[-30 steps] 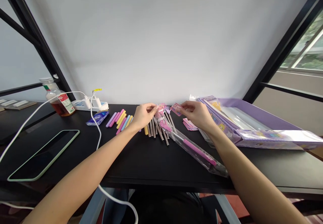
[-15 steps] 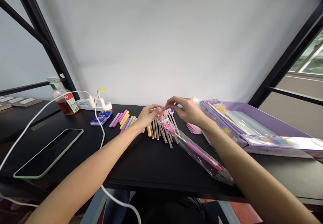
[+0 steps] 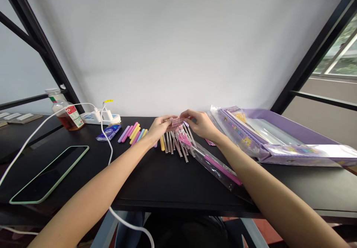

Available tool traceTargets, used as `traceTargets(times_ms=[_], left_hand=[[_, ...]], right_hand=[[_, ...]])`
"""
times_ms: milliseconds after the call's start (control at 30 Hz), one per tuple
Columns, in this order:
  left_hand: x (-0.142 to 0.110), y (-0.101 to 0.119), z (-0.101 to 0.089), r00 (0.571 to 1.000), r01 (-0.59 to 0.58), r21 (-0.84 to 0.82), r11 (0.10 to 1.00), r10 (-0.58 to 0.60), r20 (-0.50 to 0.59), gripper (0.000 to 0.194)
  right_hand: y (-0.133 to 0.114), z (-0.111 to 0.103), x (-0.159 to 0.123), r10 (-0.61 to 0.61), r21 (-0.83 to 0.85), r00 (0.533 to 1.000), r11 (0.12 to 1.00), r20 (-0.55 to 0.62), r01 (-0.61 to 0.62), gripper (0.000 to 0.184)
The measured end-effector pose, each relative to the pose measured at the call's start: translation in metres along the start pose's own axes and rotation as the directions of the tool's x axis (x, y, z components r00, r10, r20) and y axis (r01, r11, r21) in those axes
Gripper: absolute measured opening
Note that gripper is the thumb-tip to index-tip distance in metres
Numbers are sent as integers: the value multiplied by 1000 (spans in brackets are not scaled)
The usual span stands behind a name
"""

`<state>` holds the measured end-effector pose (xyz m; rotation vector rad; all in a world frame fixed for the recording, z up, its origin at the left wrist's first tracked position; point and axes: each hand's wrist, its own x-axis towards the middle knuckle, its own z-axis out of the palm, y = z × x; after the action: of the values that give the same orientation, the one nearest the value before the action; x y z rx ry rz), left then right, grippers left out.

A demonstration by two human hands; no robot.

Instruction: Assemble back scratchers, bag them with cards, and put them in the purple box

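Between my two hands is a small pink card (image 3: 176,122) at the upper end of a clear plastic sleeve (image 3: 206,170). My left hand (image 3: 157,129) pinches the card's left side, while the fingers of my right hand (image 3: 202,125) close on its right side. Inside the sleeve lies a back scratcher (image 3: 221,169) with a pink claw and pink handle, slanting down toward my right forearm. Several silver metal rods (image 3: 178,147) lie below my hands, partly covered by the sleeve. Left of them are several pastel handle pieces (image 3: 135,132) in purple, pink, yellow and blue.
A purple display box (image 3: 309,132) in clear wrap stands at right, with packaged items inside. At left are a phone (image 3: 50,175), a bottle of brown liquid (image 3: 68,115), a power strip (image 3: 97,118) and a blue packet (image 3: 109,132). A white cable (image 3: 111,149) crosses the table's front edge.
The pink card has turned so that more of its face shows. My hands stay at its edges. The whole view has shifted slightly.
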<state>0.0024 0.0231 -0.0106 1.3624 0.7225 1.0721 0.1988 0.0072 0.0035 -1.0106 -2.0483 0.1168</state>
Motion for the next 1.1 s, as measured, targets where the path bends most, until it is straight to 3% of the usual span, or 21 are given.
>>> traceTargets(times_ms=[133, 367, 600, 933, 1100], left_hand=[[-1, 2, 0, 999, 29, 3, 1000, -29, -17, 24], [0, 2, 0, 998, 51, -5, 999, -51, -45, 36], [1, 1, 1, 997, 36, 10, 999, -35, -68, 36], [1, 3, -1, 996, 46, 21, 999, -44, -72, 40], [2, 0, -3, 997, 39, 16, 999, -38, -64, 38]], right_hand=[[2, 2, -2, 3, -14, 1000, 1000, 15, -3, 21], [4, 3, -4, -186, -117, 982, 975, 28, 188, 27], [6, 6, -10, -244, -243, 963, 933, 115, 266, 37], [0, 10, -10, -230, -210, 962, 943, 149, 258, 45], [-1, 9, -11, -177, -171, 976, 965, 126, 197, 38]])
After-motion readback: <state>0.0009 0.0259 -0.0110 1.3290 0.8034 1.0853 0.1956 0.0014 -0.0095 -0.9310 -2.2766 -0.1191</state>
